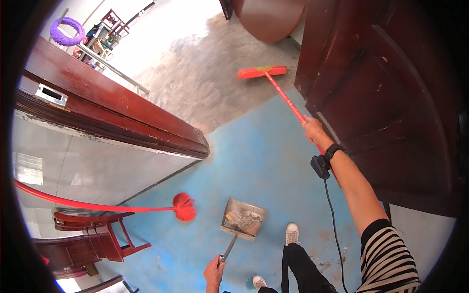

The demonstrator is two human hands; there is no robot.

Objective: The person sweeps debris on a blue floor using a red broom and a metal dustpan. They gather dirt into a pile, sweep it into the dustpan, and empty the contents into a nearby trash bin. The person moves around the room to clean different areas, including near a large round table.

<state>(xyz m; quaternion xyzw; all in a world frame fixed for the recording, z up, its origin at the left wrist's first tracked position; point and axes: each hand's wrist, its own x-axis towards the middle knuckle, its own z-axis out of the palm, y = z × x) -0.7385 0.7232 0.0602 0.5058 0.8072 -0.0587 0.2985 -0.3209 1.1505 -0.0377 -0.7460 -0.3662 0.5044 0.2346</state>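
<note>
My right hand (315,129) is closed around the red pole of a broom (286,97). The broom's wide red head (264,72) lies past the doorway on the grey concrete floor. Low in the view, my left hand (213,273) grips the handle of a metal dustpan (238,233). The pan rests on the blue floor, with dusty debris and a small brownish piece inside it. A black band circles my right wrist, and beside it hangs a black box-like device (320,167) with a cable.
A dark red door (381,102) stands at the right. A red door frame (117,112) juts in from the left. A round red brush (184,207) on a long pole and a dark red chair (100,241) are at lower left. The black cable (334,219) runs down near my legs.
</note>
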